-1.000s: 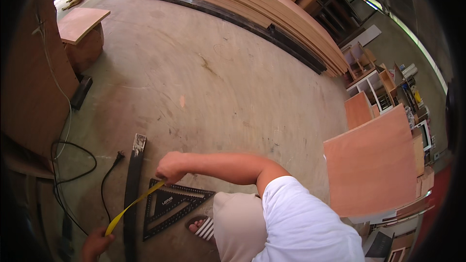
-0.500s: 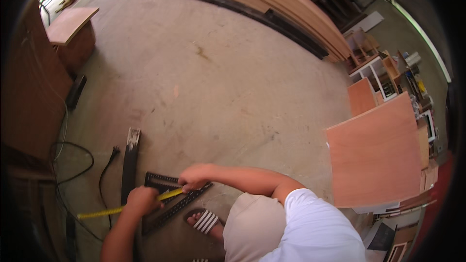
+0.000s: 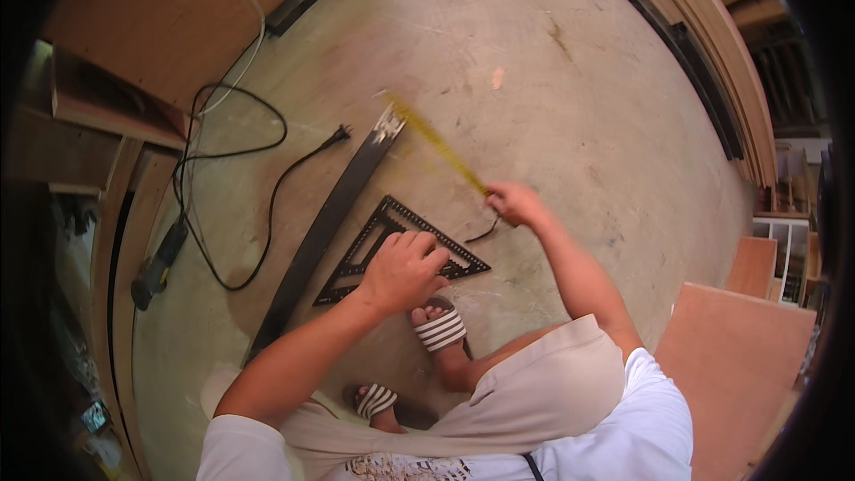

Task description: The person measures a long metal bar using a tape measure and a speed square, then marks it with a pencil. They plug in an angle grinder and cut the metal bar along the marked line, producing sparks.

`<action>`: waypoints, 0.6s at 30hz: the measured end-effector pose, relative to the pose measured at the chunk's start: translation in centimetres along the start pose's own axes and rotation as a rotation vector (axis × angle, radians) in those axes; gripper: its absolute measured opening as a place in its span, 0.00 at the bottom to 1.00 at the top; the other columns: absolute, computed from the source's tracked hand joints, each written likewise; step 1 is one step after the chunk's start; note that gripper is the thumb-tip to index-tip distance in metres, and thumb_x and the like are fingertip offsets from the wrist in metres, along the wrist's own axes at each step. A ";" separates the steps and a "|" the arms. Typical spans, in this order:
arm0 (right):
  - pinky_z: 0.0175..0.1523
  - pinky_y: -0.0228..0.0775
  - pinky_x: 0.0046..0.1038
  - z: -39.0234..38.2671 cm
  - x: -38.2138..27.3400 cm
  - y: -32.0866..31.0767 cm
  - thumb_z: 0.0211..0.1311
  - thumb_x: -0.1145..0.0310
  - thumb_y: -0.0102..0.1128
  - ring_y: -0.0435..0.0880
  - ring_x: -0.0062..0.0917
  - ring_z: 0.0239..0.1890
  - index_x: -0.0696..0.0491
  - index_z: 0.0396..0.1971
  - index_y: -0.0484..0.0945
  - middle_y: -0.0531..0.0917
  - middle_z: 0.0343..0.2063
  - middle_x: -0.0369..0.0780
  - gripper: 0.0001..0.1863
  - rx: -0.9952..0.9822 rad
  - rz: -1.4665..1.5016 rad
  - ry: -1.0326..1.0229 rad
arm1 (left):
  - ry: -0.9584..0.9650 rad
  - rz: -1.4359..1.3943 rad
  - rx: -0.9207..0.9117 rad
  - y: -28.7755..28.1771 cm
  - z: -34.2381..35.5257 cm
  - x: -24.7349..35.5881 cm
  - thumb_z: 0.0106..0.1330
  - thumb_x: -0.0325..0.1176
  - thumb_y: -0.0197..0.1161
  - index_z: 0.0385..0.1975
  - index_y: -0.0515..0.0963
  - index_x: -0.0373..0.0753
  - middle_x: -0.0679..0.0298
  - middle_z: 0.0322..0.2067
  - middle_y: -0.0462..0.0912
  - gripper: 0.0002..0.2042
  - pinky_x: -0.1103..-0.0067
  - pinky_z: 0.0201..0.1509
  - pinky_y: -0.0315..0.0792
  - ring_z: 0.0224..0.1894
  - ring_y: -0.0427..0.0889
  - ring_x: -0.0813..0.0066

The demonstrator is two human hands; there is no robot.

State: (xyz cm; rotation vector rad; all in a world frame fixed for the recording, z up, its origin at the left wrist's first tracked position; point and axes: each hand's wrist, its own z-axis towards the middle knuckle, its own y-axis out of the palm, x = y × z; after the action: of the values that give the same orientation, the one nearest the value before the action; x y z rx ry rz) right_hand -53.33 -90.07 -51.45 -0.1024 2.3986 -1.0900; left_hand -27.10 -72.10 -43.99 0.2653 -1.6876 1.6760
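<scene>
My right hand (image 3: 514, 203) is closed around a tape measure whose body is mostly hidden in the fingers; a dark strap hangs below. Its yellow blade (image 3: 445, 151), blurred, runs out to the paint-worn far end of a long dark bar (image 3: 334, 200) on the floor. I cannot tell whether the blade touches the bar. Loosely bent, with fingers a little apart and nothing seen in them, my left hand (image 3: 406, 269) hovers over a black triangular square (image 3: 381, 230). That square lies on the floor just right of the bar and is partly covered by the hand.
A black cable (image 3: 283, 180) with a plug loops left of the bar, by a dark power tool (image 3: 160, 265). Wooden panels (image 3: 169, 27) stand at the left. Stacked boards (image 3: 712, 44) lie far right; a plywood sheet (image 3: 735, 361) is near right. My sandalled feet (image 3: 441, 330) are close below the square.
The view has turned left and down. My left hand has come off the tape blade to above the square. My right hand has moved away to the right with the tape, its blade now by the bar's end.
</scene>
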 end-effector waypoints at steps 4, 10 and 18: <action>0.35 0.69 0.29 2.5 2.7 0.5 0.65 0.66 0.58 0.76 0.23 0.27 0.53 0.38 0.79 0.79 0.24 0.36 0.07 0.134 0.315 0.067 | -0.335 0.046 -0.093 3.8 -7.8 -4.1 0.49 0.38 0.75 0.40 0.80 0.44 0.60 0.43 0.77 0.18 0.66 0.51 0.71 0.48 0.76 0.59; 0.30 0.64 0.22 4.0 4.6 2.1 0.64 0.71 0.60 0.71 0.15 0.25 0.57 0.32 0.79 0.75 0.22 0.30 0.05 0.226 0.617 0.050 | -0.700 0.235 -0.052 5.4 -13.1 -7.1 0.56 0.40 0.71 0.49 0.76 0.42 0.58 0.46 0.75 0.22 0.64 0.52 0.72 0.50 0.76 0.58; 0.40 0.74 0.38 5.9 2.5 2.5 0.64 0.59 0.59 0.84 0.40 0.34 0.55 0.36 0.80 0.84 0.29 0.48 0.13 0.377 0.004 0.083 | -0.899 0.238 -0.057 7.6 -11.9 -9.9 0.65 0.40 0.62 0.45 0.76 0.40 0.56 0.43 0.79 0.14 0.61 0.46 0.77 0.44 0.82 0.54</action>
State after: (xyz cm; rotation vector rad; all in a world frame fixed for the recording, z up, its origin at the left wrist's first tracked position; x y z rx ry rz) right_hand -52.40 -93.12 -57.58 0.0774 2.2163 -1.5488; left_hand -20.64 -63.44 -57.38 0.9266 -2.4804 1.7990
